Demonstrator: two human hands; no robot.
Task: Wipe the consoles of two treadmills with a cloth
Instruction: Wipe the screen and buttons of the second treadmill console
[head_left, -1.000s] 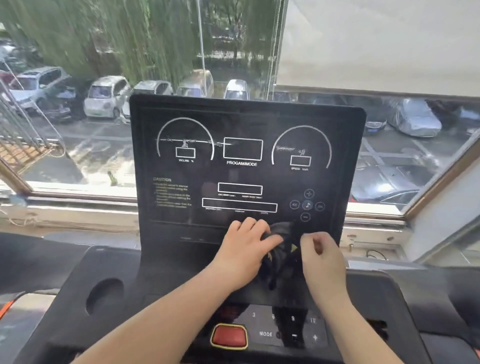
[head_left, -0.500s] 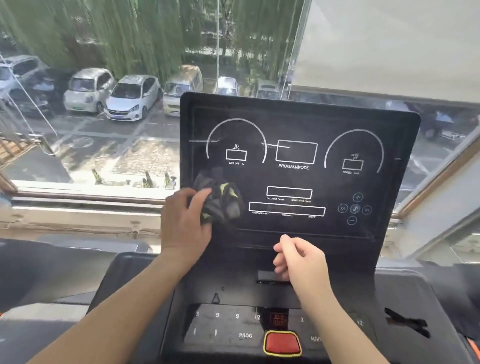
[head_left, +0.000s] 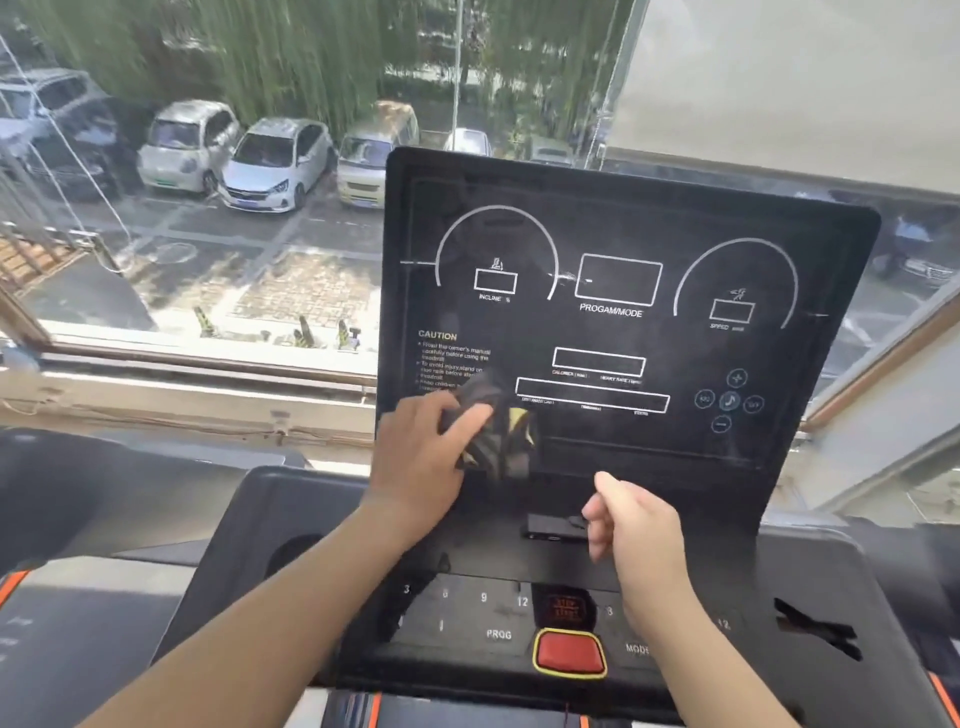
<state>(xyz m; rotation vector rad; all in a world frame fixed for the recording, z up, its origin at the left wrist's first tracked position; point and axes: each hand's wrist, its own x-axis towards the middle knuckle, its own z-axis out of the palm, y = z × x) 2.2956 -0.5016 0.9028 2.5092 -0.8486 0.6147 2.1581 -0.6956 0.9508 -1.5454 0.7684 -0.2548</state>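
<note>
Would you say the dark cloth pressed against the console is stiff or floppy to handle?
Probably floppy: the cloth bunches into folds under the left hand. Likely light, as that hand alone pins it against the upright console.

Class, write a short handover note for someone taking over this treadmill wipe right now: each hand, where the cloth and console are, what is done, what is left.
Left hand grips the dark cloth, pressed on the lower left of the upright console panel, by the CAUTION text.
Right hand loosely curled, holds nothing, above the button deck.
Done: wiping under way; smears show near the PROGAM/MODE box.
Left: rest of panel, button deck; the other treadmill's state cannot be told.
</note>
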